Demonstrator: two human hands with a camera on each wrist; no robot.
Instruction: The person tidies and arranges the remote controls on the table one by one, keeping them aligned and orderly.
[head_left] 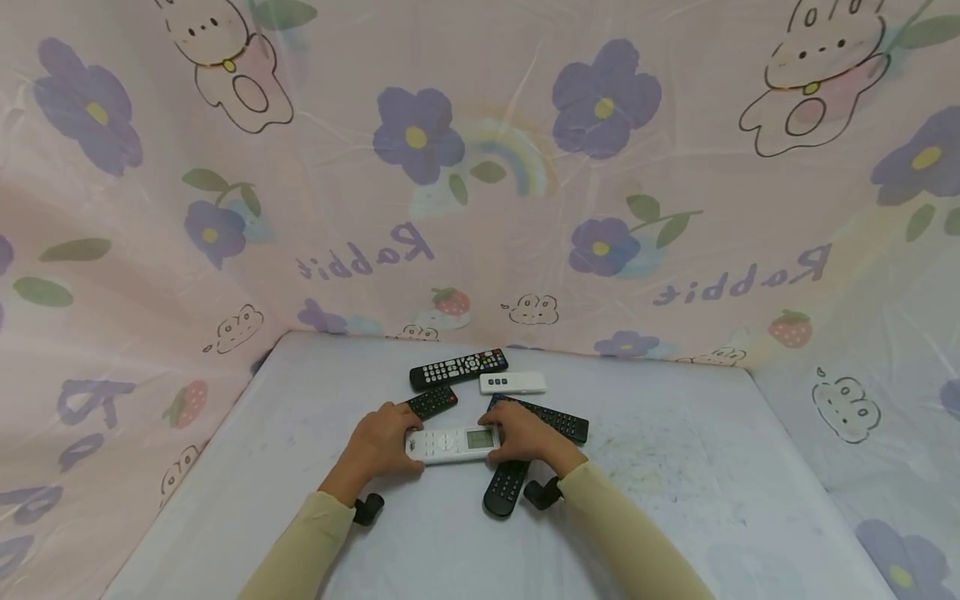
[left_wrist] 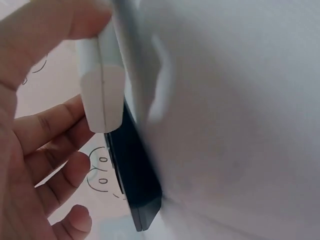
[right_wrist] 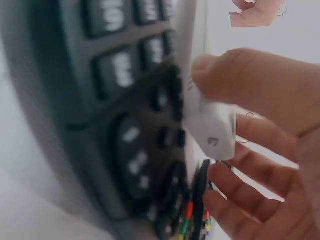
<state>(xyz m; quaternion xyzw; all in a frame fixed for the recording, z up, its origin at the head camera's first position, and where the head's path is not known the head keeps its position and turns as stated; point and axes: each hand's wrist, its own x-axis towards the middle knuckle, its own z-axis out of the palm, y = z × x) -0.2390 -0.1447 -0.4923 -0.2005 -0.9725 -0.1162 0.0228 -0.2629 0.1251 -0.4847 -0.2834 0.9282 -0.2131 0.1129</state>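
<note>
A white air-conditioner remote [head_left: 442, 445] with a small grey display lies sideways between both hands, low over the white table. My left hand [head_left: 382, 440] grips its left end, thumb on the near side and fingers on the far side. The right hand [head_left: 522, 433] pinches the display end the same way. In the left wrist view the remote's white end [left_wrist: 102, 97] sits between thumb and fingers, a dark remote [left_wrist: 134, 170] beyond it. The right wrist view shows the other white end [right_wrist: 215, 130] under the thumb, behind a large, close black remote [right_wrist: 125, 105].
Behind the hands lie a long black remote [head_left: 459, 369], a small white remote [head_left: 513, 383] and a short black remote [head_left: 432, 402]. Another black remote [head_left: 558, 421] reaches out past the right hand; one more [head_left: 506, 490] lies below it. Printed cloth surrounds the table [head_left: 675, 467].
</note>
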